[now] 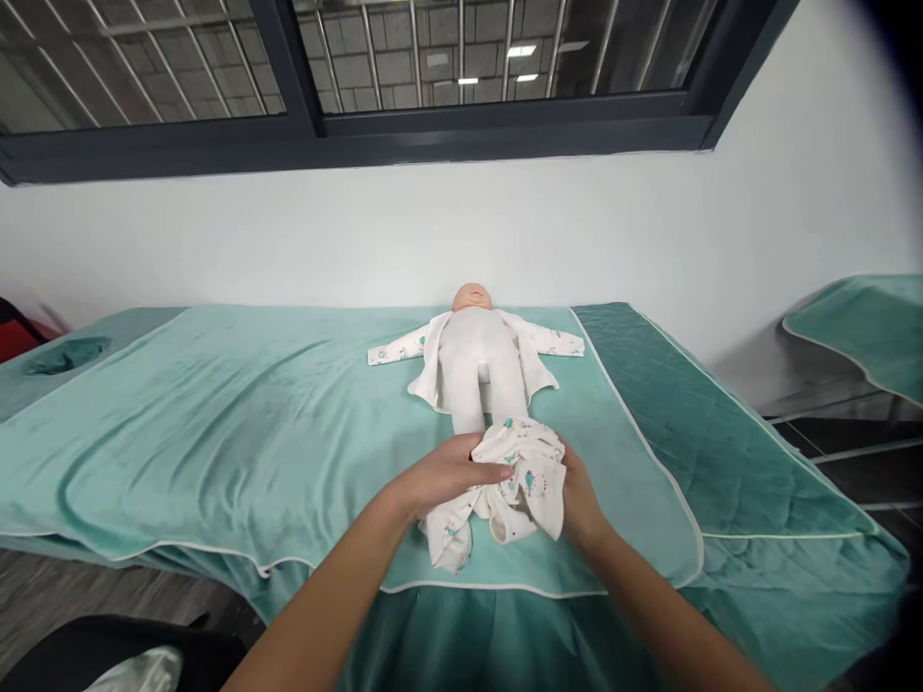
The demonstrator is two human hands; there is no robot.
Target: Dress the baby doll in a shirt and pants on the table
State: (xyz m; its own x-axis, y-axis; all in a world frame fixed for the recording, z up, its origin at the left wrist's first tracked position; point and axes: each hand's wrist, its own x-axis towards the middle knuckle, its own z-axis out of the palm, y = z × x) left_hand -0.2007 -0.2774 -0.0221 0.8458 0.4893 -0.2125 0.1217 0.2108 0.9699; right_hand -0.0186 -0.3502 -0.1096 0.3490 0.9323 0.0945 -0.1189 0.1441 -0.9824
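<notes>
A baby doll [472, 341] with a pale cloth body lies on its back, head toward the wall and legs toward me. Its arms are in the sleeves of a white printed baby shirt [555, 341], which is spread open at the front. By the doll's lower legs, small white printed pants [530, 471] are bunched between my hands. My left hand [447, 471] grips them from the left, thumb across the fabric. From the right, my right hand [579, 495] is closed on their other side, its fingers mostly behind the cloth. The bunched fabric hides the doll's feet.
A light green cover [274, 404] lies over a darker green quilted bed cover [721, 432]. Behind the bed are a white wall [620, 221] and a dark-framed window. Another green-covered surface [865, 327] stands at right, and a black item [115, 644] at lower left.
</notes>
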